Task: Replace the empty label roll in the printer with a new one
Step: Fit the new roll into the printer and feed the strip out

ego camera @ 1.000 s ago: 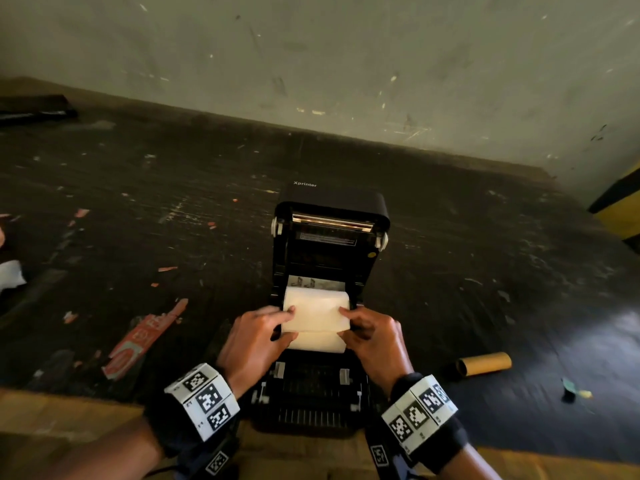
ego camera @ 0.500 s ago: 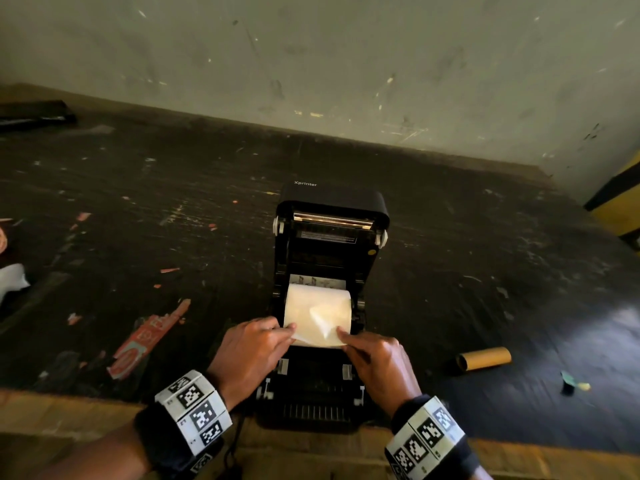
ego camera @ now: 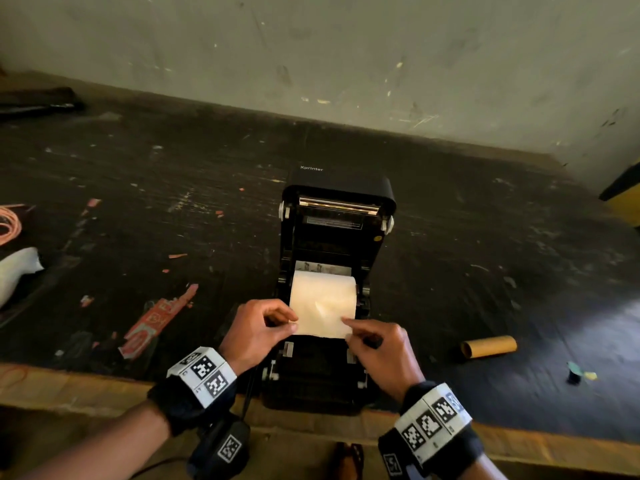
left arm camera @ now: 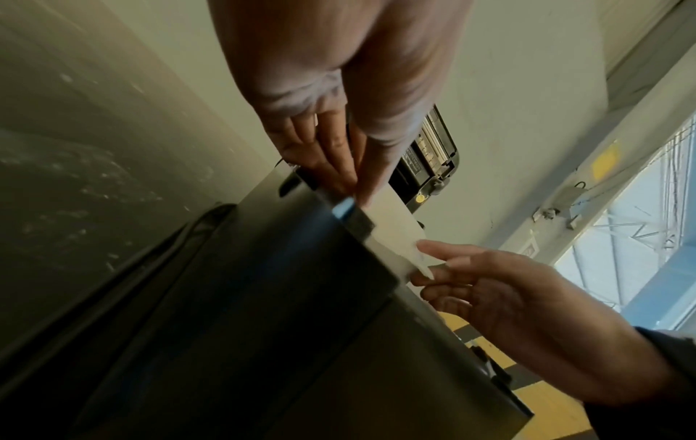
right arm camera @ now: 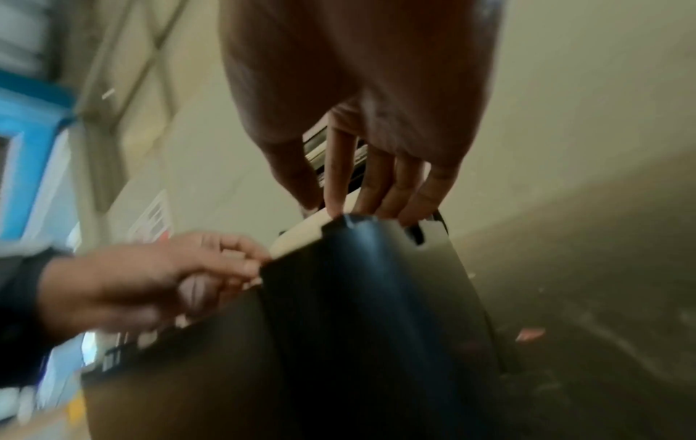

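1. Nearest: both wrists carry black bands with square black-and-white coded tags; a worn wooden edge runs along the front of the table point(ego camera: 86, 386)
2. Left hand point(ego camera: 258, 329): thumb and forefinger pinch the left corner of the paper's loose end; remaining fingers curled
3. Right hand point(ego camera: 384, 348): fingertips pinch the right corner of the same loose end
4. Label roll point(ego camera: 323, 299): pale cream, smooth, cylindrical, seated in the bay of the printer point(ego camera: 337, 216); its free end is drawn toward the front edge
5. Printer: black moulded plastic, boxy, lid raised upright, metal strip across the lid's underside
6. Empty core point(ego camera: 488, 346): brown cardboard tube lying on its side, well right of the printer
7. Table top: dark, scuffed, flecked with paper scraps
8. Farthest: a scratched, pale wall point(ego camera: 346, 46)
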Demonstrator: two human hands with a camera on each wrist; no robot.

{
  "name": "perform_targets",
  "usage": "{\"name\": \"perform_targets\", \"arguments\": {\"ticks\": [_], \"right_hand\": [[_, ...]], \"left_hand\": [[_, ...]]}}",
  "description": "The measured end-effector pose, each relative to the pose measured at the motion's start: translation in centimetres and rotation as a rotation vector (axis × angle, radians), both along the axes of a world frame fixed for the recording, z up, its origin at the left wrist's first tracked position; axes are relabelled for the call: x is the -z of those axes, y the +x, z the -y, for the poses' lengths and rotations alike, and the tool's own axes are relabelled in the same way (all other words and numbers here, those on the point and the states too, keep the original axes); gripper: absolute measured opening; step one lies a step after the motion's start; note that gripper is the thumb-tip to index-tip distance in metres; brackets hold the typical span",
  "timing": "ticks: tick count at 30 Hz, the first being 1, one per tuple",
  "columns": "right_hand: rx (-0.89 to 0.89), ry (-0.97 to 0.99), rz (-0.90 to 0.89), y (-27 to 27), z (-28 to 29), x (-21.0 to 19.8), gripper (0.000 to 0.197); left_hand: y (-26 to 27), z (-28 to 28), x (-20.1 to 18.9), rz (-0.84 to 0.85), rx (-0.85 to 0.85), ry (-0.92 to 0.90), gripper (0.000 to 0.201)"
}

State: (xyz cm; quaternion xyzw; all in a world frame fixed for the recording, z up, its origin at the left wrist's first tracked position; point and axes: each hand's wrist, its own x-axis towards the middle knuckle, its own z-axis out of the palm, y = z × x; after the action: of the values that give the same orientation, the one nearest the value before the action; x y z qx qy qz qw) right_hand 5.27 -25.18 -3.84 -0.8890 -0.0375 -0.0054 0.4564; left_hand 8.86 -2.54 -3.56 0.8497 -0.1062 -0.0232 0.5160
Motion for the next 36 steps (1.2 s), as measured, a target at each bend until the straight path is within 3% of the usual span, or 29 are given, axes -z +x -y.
{"name": "perform_targets", "arguments": {"ticks": [3,8,10,16,21,27,36], "right_hand": [[0.05,0.029,-0.031,0.7,0.0,0.2,0.015],[0.081,-0.112,0.022,0.7,-0.7,1.0,0.018],[0.071,-0.166,0.019,0.6,-0.7,0.7,0.018],[0.092,-0.013,-0.11,1.1,0.2,0.5,0.026],[0.05,-0.125,-0.169,1.6,0.5,0.8,0.023],[0.066,0.004,-0.177,1.6,0.3,-0.4,0.021],[0.08,-0.11,-0.169,1.8,0.0,0.1,0.021]], "left_hand": [[0.1,-0.2,0.3,0.024,0.023,0.045,0.008],[0.2,-0.4,0.9,0.049,0.071,0.163,0.011],[0.2,-0.6,0.9,0.029,0.079,0.148,0.011],[0.6,-1.2,0.3,-0.067,0.153,0.116,0.012],[0.8,-1.2,0.1,-0.065,0.106,0.057,0.013],[0.9,-1.4,0.1,-0.1,0.182,0.086,0.013],[1.1,-1.4,0.3,-0.065,0.157,0.073,0.014]]}}
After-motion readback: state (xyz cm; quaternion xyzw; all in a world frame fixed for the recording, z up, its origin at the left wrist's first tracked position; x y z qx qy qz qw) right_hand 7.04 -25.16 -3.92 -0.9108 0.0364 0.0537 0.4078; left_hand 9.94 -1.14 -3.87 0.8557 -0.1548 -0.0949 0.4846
